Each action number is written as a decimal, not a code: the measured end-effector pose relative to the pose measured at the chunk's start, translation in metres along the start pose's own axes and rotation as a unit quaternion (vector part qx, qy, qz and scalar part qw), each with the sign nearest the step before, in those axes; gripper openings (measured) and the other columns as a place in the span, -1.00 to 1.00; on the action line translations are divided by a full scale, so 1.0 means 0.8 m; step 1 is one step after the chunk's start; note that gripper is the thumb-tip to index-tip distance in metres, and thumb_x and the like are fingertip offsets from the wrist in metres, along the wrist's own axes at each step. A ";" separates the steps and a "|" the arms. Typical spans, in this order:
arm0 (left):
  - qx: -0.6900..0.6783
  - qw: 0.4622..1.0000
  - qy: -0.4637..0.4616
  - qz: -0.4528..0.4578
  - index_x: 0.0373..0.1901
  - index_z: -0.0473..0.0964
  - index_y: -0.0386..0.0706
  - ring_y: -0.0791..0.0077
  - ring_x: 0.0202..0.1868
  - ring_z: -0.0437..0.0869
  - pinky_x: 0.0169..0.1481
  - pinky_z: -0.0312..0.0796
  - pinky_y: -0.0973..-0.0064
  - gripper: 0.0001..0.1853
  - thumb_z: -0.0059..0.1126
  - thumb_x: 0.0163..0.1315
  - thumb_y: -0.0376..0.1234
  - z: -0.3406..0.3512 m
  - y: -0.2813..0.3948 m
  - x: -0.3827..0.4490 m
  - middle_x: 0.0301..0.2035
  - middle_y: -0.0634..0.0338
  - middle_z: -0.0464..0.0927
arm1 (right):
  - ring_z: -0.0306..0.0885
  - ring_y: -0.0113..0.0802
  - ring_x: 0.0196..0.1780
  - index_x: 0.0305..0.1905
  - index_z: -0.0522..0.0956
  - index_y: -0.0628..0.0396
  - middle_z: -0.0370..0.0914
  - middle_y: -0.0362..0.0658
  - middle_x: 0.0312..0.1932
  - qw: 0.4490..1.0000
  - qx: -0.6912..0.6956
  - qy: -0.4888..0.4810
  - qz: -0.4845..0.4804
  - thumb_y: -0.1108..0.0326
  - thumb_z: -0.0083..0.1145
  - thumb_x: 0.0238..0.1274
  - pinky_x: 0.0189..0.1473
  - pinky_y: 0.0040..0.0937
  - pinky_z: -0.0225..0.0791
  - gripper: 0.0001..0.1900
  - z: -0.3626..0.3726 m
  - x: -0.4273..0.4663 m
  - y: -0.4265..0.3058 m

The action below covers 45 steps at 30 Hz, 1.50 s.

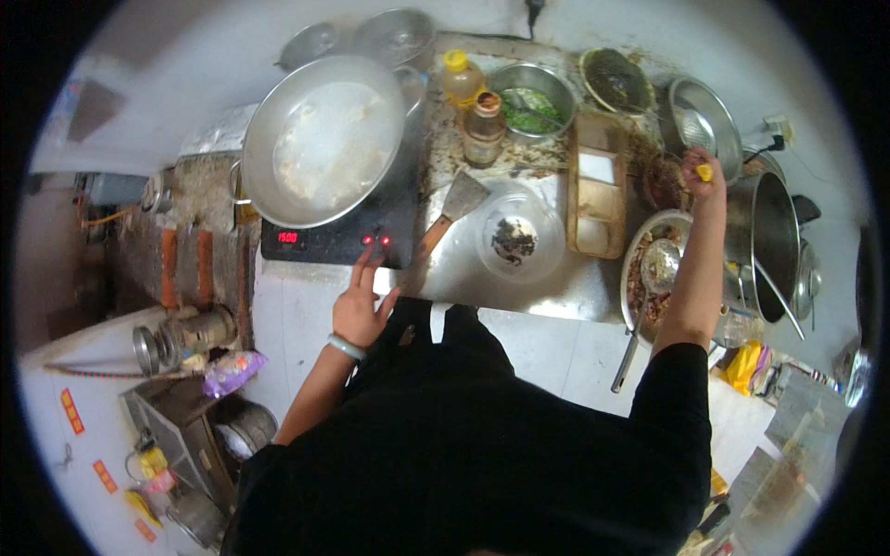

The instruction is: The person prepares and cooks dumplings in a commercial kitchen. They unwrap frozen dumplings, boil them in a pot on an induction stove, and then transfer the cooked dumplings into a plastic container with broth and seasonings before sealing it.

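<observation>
My left hand point(363, 306), with a pale bangle at its wrist, reaches to the front control panel of a black induction cooker point(320, 244), fingers extended near two red lights. On the cooker stands a wide two-handled metal pan point(334, 146) with whitish liquid or residue inside. My right hand point(701, 172) is stretched out to the far right with a small yellow object point(704, 172) in its fingers. It is above a bowl of dark red contents point(664, 182), beside a metal basin point(726, 132). A ladle point(660, 265) rests in a bowl of chopped meat-like food point(636, 278) below my right forearm.
A wooden-handled spatula point(462, 197), a clear bowl with dark bits point(520, 267) and a seasoning box point(596, 240) lie on the steel counter. Behind are two bottles point(484, 131), point(462, 80) and a pot of chopped greens point(532, 132). A tall pot point(772, 243) stands right.
</observation>
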<state>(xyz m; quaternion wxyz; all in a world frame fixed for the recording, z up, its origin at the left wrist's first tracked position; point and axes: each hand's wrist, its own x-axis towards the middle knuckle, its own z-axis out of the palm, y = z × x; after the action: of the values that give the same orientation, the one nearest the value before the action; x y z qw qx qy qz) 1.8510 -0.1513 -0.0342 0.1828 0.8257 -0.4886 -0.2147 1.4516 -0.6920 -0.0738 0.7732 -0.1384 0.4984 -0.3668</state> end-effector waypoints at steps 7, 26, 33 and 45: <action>0.081 0.994 -0.045 0.064 0.17 0.12 -0.27 0.01 -0.31 0.63 -0.28 0.51 0.26 -0.25 0.18 0.07 -0.02 0.044 -0.027 0.017 0.34 -0.10 -0.09 | 0.25 -0.51 -0.62 -0.18 0.33 0.17 0.35 -0.20 -0.52 0.957 -0.074 -0.007 -0.280 0.47 0.00 0.18 -0.59 -0.59 0.18 -0.86 0.076 -0.146 0.094; -0.234 0.932 0.276 0.028 -0.29 0.43 -0.27 0.46 -0.56 0.56 -0.52 0.36 0.58 -0.84 0.15 0.16 -0.40 -0.051 -0.124 0.006 -0.33 0.13 0.54 | 0.52 0.06 -0.20 0.27 0.27 0.07 0.50 0.15 -0.15 0.513 -0.750 -0.186 -0.374 0.51 0.04 -0.10 -0.12 -0.22 0.42 -0.33 0.363 -0.353 0.382; -0.274 0.880 0.387 -0.029 -0.04 0.38 -0.28 0.56 -0.47 0.52 -0.37 0.37 0.66 -0.72 0.06 0.25 -0.37 -0.100 -0.215 0.033 -0.28 0.17 0.48 | 0.51 0.08 -0.20 0.27 0.26 0.05 0.49 0.20 -0.18 0.379 -0.836 -0.165 -0.362 0.49 0.03 -0.13 -0.14 -0.14 0.40 -0.32 0.410 -0.322 0.384; -0.435 0.855 0.276 -0.069 0.12 0.34 -0.39 0.65 -0.49 0.54 -0.33 0.39 0.66 -0.58 0.05 0.24 -0.42 -0.152 -0.302 0.142 -0.50 0.22 0.56 | 0.24 -0.60 -0.74 0.20 0.37 0.22 0.39 -0.27 -0.64 0.610 -0.737 -0.275 0.094 0.51 0.08 -0.10 -0.68 -0.60 0.13 -0.40 0.460 -0.382 0.311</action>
<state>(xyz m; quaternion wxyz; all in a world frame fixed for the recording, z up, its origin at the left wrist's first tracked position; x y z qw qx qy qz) 2.1403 -0.1305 -0.0755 0.6352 0.7188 -0.2171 -0.1807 1.8079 -0.3600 0.1572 0.5413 -0.7084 0.3747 0.2545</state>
